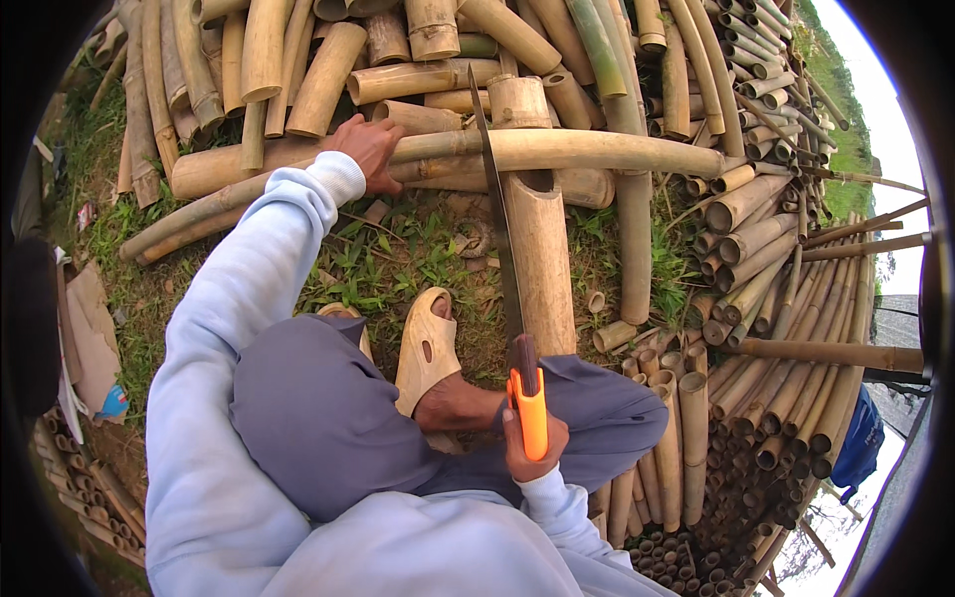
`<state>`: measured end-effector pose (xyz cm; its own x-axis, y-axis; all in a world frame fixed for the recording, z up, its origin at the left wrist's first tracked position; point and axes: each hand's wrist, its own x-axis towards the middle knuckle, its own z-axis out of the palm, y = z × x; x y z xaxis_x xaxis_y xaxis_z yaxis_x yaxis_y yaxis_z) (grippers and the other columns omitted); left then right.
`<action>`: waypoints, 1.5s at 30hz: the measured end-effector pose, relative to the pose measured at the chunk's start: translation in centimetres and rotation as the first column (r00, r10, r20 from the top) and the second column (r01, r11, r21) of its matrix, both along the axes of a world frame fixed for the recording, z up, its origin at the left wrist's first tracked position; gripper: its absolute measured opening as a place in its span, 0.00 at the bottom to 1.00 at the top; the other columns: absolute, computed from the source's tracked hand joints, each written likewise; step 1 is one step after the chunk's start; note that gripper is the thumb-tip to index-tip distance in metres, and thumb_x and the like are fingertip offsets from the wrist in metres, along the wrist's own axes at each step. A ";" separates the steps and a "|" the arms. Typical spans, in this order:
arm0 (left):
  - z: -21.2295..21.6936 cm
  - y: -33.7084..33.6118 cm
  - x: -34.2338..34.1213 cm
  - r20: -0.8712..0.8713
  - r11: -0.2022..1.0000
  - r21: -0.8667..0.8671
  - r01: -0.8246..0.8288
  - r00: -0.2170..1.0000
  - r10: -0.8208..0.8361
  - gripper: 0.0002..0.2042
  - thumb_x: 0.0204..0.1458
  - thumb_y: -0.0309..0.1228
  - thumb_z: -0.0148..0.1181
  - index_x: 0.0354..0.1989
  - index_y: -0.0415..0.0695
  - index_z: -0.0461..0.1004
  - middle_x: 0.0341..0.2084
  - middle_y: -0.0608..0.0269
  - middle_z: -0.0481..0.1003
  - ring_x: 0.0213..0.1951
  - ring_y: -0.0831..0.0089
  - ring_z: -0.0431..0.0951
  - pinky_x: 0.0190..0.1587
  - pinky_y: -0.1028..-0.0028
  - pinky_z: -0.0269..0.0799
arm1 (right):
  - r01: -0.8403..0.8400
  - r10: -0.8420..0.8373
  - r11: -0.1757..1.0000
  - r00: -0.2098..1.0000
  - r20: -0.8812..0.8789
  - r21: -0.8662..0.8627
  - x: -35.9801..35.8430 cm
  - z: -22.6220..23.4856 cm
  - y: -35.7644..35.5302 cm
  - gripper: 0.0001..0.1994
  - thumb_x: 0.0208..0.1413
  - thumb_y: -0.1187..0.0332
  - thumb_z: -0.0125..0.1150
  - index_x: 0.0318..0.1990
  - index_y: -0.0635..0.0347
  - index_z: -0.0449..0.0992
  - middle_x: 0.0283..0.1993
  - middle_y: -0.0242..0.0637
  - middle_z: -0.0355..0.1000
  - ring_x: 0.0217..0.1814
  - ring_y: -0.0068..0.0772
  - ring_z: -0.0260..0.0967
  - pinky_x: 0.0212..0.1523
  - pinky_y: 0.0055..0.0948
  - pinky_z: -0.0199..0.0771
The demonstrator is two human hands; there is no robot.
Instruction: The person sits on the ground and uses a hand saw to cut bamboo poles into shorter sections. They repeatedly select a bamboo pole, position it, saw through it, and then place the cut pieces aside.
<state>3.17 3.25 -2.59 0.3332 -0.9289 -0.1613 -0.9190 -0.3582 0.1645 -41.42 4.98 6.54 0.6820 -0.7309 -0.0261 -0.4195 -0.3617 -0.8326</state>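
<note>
My left hand (366,154) is closed around a long, slightly curved bamboo pole (607,151) that lies crosswise in front of me. My right hand (535,443) grips the orange handle of a handsaw (505,249). The saw's long dark blade points away from me and crosses the pole to the right of my left hand. Whether its teeth have cut into the pole cannot be seen. Under the pole, near the blade, a thick bamboo post (540,264) slants toward my right knee. Another thick bamboo length (249,167) lies behind my left hand.
Cut bamboo pieces (328,80) are heaped just beyond the pole. Stacks of bamboo tubes (756,219) rise on the right, with upright pieces (686,438) beside my knee. My sandalled foot (433,348) rests on grassy ground below the blade. Flattened cardboard (92,338) lies far left.
</note>
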 end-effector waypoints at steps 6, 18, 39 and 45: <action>1.3 -0.4 -0.2 -0.027 1.000 0.016 0.022 0.999 -0.021 0.33 0.40 0.48 0.77 0.51 0.40 0.76 0.46 0.51 0.79 0.49 0.52 0.81 0.64 0.58 0.68 | 0.049 -0.073 0.990 0.981 0.180 0.132 13.1 -2.8 -7.5 0.09 0.61 0.72 0.67 0.32 0.65 0.74 0.22 0.34 0.68 0.22 0.23 0.61 0.25 0.30 0.64; 0.8 -1.6 -0.1 -0.028 0.999 -0.040 0.022 0.999 -0.023 0.33 0.39 0.45 0.77 0.53 0.40 0.75 0.46 0.51 0.79 0.48 0.52 0.81 0.61 0.58 0.70 | 0.102 -0.119 0.982 0.987 0.105 0.159 10.6 -3.1 -8.0 0.07 0.61 0.72 0.67 0.38 0.68 0.79 0.23 0.35 0.71 0.25 0.21 0.66 0.28 0.28 0.68; -0.6 0.5 0.0 0.149 0.997 -0.079 0.021 0.989 -0.009 0.36 0.34 0.47 0.76 0.53 0.43 0.75 0.52 0.56 0.74 0.59 0.58 0.71 0.64 0.62 0.62 | 0.045 -0.048 0.997 0.997 0.058 0.055 1.4 0.1 -1.2 0.10 0.59 0.77 0.64 0.47 0.69 0.81 0.29 0.41 0.78 0.30 0.30 0.77 0.34 0.29 0.75; -0.2 -0.4 -0.4 0.086 0.999 -0.020 0.050 0.995 -0.048 0.37 0.33 0.47 0.78 0.54 0.43 0.74 0.50 0.57 0.74 0.57 0.59 0.72 0.62 0.63 0.64 | 0.050 -0.051 0.989 0.999 0.003 0.142 5.1 -2.4 -4.6 0.05 0.60 0.75 0.66 0.40 0.68 0.79 0.23 0.36 0.72 0.23 0.24 0.67 0.28 0.29 0.69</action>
<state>2.82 2.81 -2.80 0.2988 -0.9475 -0.1140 -0.9464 -0.3096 0.0919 -36.28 0.40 4.15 0.6447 -0.7538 -0.1275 -0.4286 -0.2183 -0.8767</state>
